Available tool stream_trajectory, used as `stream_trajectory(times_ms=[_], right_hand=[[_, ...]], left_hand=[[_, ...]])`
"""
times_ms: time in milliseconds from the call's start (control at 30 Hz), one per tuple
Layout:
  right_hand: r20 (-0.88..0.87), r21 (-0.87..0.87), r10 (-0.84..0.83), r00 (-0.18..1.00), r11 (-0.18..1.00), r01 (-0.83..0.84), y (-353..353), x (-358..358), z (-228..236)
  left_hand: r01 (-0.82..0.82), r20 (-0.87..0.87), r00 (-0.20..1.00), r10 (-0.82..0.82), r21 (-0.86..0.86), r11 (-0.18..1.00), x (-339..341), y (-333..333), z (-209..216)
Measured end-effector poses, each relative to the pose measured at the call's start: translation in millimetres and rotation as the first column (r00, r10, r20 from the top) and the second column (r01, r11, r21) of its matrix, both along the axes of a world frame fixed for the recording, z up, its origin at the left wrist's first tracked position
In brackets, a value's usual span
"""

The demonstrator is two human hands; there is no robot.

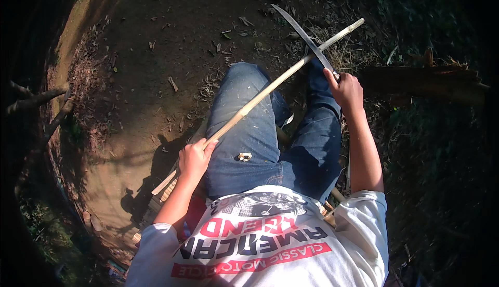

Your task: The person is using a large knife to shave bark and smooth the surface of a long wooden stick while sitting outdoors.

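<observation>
A long pale bamboo strip (260, 96) runs slantwise over my thighs, from lower left to upper right. My left hand (195, 158) is closed round it near its lower end, by my left thigh. In my right hand (347, 90) is the handle of a machete (303, 33) with a long, slightly curved blade. The blade points up and to the left and crosses the strip near its far end; it looks to be in contact there. My fingers cover most of the machete's handle. A small curled pale shaving (244, 156) lies on my left thigh.
I sit in jeans on what looks like a slatted bamboo seat (156, 204), partly hidden beneath me. A thick log (423, 82) lies to the right. Shavings and dry leaves (338, 48) litter the dirt ground ahead. Bare branches (41, 100) stick in from the left.
</observation>
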State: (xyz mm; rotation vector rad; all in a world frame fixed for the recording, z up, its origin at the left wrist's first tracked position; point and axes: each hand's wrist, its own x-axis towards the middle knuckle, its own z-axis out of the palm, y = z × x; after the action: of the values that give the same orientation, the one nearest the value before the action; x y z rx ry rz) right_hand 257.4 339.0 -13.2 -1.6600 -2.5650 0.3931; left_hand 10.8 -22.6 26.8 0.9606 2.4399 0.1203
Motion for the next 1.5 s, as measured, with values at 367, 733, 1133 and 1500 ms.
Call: stream_trajectory(times_ms=[367,733,1133,1500], right_hand=[[0.159,0.031,-0.473,0.867,0.88,0.474,99.5,75.0,31.9],[-0.161,-0.25,-0.013,0.987,0.968,-0.028,-80.5,-28.2,6.1],[-0.198,-0.232,0.284,0.938,0.916,-0.327,-110.0,-49.4,26.1],[-0.043,0.022,0.409,0.911,0.912,-0.409,-71.7,-38.3,14.2]], left_hand=[[0.144,0.017,0.989,-0.145,0.068,0.987,-17.0,2.0,5.5],[-0.009,0.197,0.98,-0.01,0.097,0.995,-11.5,6.7,1.4],[-0.021,0.211,0.977,-0.031,0.242,0.97,-7.8,-0.9,-25.6],[-0.049,0.239,0.971,-0.014,0.257,0.965,-10.0,-6.2,-30.4]])
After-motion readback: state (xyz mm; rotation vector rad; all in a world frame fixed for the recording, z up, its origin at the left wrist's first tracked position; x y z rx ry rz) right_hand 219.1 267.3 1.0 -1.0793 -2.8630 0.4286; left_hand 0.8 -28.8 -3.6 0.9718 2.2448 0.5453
